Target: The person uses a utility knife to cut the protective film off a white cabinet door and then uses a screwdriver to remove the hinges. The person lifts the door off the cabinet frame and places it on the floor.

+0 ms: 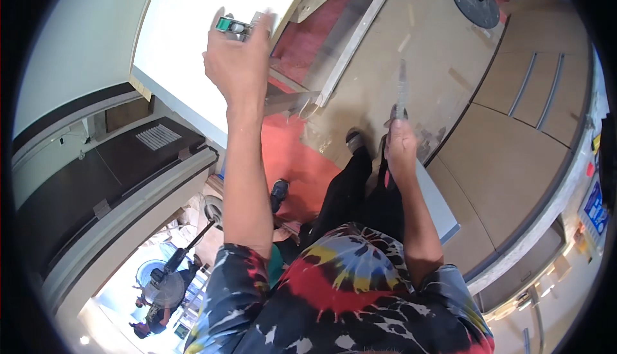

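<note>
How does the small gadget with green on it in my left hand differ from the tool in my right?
The gadget is short and chunky; the tool is long and narrow. The gadget is partly green; the tool looks greyish. The gadget shows against the white board, the tool against the brown floor. Both are hand-held and blurred.

Tie-dye shirt in red, yellow, blue, black and white, black trousers, green-and-silver handheld item, grey-bladed hand tool, white panel.
</note>
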`<state>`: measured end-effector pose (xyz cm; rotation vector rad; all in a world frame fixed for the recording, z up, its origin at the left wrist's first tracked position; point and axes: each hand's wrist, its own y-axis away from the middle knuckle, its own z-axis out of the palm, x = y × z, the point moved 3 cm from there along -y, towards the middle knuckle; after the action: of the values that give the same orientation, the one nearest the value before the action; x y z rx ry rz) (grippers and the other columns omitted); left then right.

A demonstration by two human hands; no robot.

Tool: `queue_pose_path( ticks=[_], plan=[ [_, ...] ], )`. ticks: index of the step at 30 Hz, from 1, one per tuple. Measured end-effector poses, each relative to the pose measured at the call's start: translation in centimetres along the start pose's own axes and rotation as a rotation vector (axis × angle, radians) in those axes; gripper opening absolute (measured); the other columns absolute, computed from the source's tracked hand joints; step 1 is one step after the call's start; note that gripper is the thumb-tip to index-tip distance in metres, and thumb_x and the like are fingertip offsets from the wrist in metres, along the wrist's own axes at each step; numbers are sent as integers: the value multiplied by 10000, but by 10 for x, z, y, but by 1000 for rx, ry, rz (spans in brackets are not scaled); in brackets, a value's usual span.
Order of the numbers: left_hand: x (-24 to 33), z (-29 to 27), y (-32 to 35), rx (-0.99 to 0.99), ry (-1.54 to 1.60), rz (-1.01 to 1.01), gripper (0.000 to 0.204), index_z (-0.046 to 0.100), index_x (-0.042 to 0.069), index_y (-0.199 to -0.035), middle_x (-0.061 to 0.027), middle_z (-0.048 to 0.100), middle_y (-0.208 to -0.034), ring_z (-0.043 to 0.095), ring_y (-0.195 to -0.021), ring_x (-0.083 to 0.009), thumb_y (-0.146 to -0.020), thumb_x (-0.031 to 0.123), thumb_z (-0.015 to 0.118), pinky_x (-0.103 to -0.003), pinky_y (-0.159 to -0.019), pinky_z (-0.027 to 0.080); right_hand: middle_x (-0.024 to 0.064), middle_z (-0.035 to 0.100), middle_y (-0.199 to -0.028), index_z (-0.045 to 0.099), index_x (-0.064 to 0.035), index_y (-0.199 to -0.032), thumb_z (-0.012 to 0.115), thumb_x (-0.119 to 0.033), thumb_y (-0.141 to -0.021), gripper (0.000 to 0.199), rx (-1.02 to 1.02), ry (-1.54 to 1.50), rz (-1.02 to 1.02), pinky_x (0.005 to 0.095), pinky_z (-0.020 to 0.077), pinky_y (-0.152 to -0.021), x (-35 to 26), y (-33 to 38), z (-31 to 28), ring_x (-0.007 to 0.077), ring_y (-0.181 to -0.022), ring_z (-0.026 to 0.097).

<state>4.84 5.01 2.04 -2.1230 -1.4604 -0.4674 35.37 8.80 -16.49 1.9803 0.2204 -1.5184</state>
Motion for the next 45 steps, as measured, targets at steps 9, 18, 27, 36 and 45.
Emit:
queue_pose_path(
  ticks=[9, 18, 27, 36, 45],
  plan=[
    [-69, -35, -31, -95, 215, 139, 510, 556, -56, -1336, -196, 625, -1298, 609, -1164, -265, -1006, 332, 575, -345, -999, 461, 172, 495, -627, 489, -26, -877, 457, -371, -1057, 391, -205, 260, -211, 416, 410, -553, -93, -27, 81, 311, -571, 489],
    [-70, -13, -32, -165, -349, 241, 689, 387, 53, -1512, -234, 310, -1578, 230, -1475, -447, -985, 493, 445, -569, -1198, 141, 250, 526, -653, 493, -5, -834, 541, -225, -1020, 291, -65, 352, -451, 485, 417, -532, -125, -75, 118, 481, -640, 550],
    [-74, -13, -32, -159, -401, 215, 694, 398, 66, -1509, -227, 311, -1579, 235, -1476, -436, -985, 519, 449, -574, -1197, 148, 275, 546, -657, 531, 25, -847, 485, -255, -1040, 344, -91, 496, -355, 503, 432, -563, -106, -58, 110, 487, -643, 565],
    [-75, -13, -33, -150, -355, 224, 703, 417, 60, -1496, -219, 322, -1576, 217, -1491, -405, -975, 528, 479, -563, -1204, 126, 55, 451, -556, 504, -25, -776, 454, -375, -1063, 455, 92, 300, -176, 363, 382, -484, -32, -29, 71, 187, -492, 480],
    [-49, -29, 30, -275, -295, 452, 775, 537, 48, -1388, -235, 406, -1512, 299, -1424, -496, -783, 461, 789, -638, -1144, 216, -54, 404, -621, 484, -99, -748, 436, -461, -1061, 482, 111, -59, 97, 224, 301, -427, 11, -44, 51, 37, -510, 380]
  ],
)
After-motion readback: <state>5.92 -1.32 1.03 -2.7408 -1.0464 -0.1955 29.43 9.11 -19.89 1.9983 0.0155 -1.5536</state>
